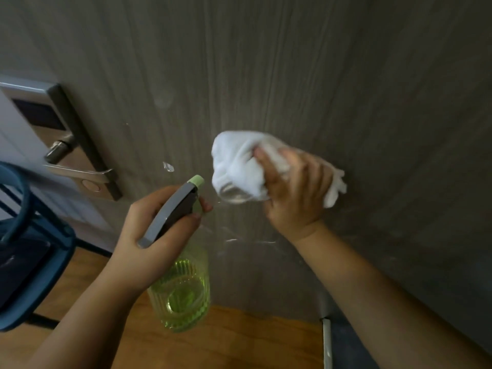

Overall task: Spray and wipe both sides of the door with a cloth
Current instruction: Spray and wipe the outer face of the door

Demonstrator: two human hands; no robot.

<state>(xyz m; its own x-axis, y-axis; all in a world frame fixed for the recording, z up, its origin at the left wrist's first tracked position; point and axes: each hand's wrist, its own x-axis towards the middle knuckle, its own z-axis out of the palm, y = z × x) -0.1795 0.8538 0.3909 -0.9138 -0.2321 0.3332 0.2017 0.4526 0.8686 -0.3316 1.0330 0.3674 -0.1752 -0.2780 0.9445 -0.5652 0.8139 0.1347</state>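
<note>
From the head view, the right hand [292, 187] bunches a soft white cloth [239, 166] in curled fingers, pressed to the grey wood-grain door [292, 62]. At seven o'clock from it, the left hand [149, 233] grips a ribbed green spray bottle [181, 294] by its grey trigger head. A metal lever handle [77, 170] sits at nine o'clock.

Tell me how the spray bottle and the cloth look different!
The spray bottle is see-through green ribbed plastic with a grey trigger top; the cloth is white, soft and bunched up. The left hand holds the bottle away from the door, while the right hand presses the cloth against it. Each is gripped by one hand.
</note>
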